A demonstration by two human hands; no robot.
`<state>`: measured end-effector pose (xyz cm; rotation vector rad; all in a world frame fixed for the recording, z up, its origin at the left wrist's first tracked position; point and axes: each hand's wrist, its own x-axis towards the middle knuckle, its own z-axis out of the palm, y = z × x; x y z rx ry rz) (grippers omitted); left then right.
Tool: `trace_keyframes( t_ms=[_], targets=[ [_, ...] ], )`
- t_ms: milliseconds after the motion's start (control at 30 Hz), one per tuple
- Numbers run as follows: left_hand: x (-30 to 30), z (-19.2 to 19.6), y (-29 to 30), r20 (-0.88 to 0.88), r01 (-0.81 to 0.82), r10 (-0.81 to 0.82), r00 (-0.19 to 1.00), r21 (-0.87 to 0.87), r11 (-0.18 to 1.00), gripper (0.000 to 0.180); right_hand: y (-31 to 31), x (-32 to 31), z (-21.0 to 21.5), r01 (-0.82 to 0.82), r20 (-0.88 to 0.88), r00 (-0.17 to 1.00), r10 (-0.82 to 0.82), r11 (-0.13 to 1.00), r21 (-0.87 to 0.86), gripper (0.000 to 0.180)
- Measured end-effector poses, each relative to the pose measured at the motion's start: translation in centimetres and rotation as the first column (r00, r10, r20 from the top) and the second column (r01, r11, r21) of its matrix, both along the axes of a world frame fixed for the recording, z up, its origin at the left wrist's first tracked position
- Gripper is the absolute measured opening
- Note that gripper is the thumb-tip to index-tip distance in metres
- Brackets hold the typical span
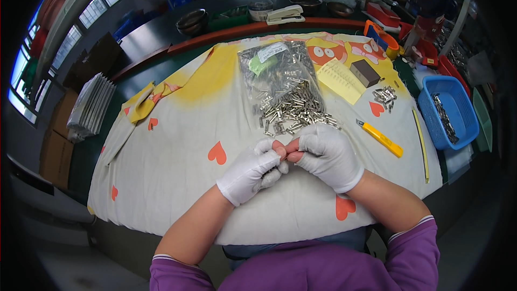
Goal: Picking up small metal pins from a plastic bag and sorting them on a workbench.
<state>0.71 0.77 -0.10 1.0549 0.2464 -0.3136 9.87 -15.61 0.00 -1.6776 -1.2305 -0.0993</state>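
Observation:
My left hand (253,170) and my right hand (328,156) wear white gloves with bare fingertips. They meet at the near middle of the cloth, fingers closed and tips pressed together. Whatever lies between the fingertips is too small and too covered to name. Just beyond my hands spreads a pile of small silvery metal parts (299,105), spilling from the mouth of a clear plastic bag (250,83). The bag carries a white label and a green patch. To the right of my right hand lies a yellow utility knife (381,139).
A white heart-printed cloth (172,178) covers the table. Beyond the knife are a small heap of metal parts (384,97), a yellow note (342,81) and a dark block (364,73). A blue basket (468,105) stands at right; metal bowls (192,21) sit at the back.

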Motion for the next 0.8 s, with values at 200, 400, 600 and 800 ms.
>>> trace_keyframes(
  t_ms=[200,400,600,800],
  targets=[
    [0.3,-1.1,2.0,0.049,-0.155,0.203,0.978,-0.482,0.862,0.017,0.5,0.4,0.5,0.142,0.228,0.970,-0.083,0.956,-0.258,0.018],
    [0.5,-0.9,1.7,0.044,-0.193,0.231,0.972,-0.413,0.890,0.019,1.4,0.0,0.1,0.066,0.286,0.958,0.025,0.950,-0.305,0.014],
    [0.2,-0.6,1.3,0.113,-0.178,0.202,0.973,-0.192,0.965,0.015,0.7,0.3,0.0,0.119,0.212,0.976,-0.041,0.923,-0.367,0.015],
    [0.1,0.4,0.0,0.012,-0.146,0.146,0.989,0.016,0.989,0.015,-0.1,0.6,0.7,0.147,0.172,0.979,-0.111,0.966,-0.213,0.019]
  ],
)
